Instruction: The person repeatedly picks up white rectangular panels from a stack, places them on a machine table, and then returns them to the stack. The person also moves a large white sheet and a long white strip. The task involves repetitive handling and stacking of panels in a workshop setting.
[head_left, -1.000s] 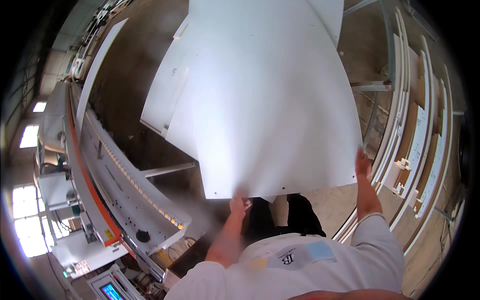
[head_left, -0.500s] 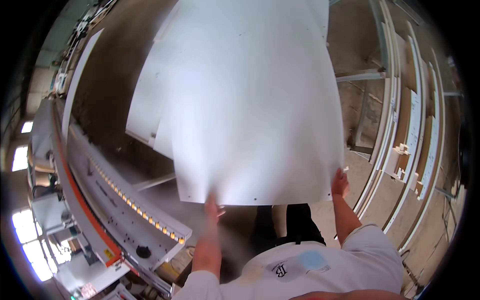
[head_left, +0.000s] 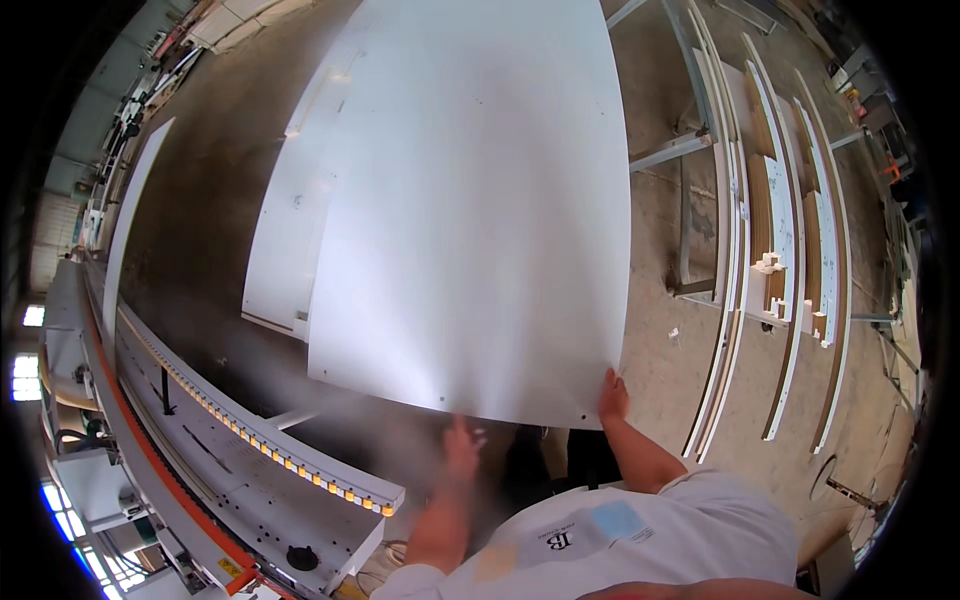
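A large white panel (head_left: 470,250) stretches away in front of me, with small dark holes along its near edge. My right hand (head_left: 614,397) is closed on its near right corner, fingers along the side edge. At the near edge, left of that corner, is my left hand (head_left: 463,445). Motion smears its fingers, so I cannot tell whether they grip the edge or only touch it. Another white panel (head_left: 275,240) shows beneath the large one, sticking out on the left.
A long machine bed (head_left: 255,440) with a row of yellow rollers runs along the left. A narrow white strip (head_left: 140,215) stands beyond it. To the right, long strips (head_left: 738,250) and stacked boards (head_left: 780,220) rest on a metal frame (head_left: 672,150).
The large panel's near edge has shifted left and turned, its right corner now lower in view. My right hand moved left with that corner; my left hand moved right along the edge.
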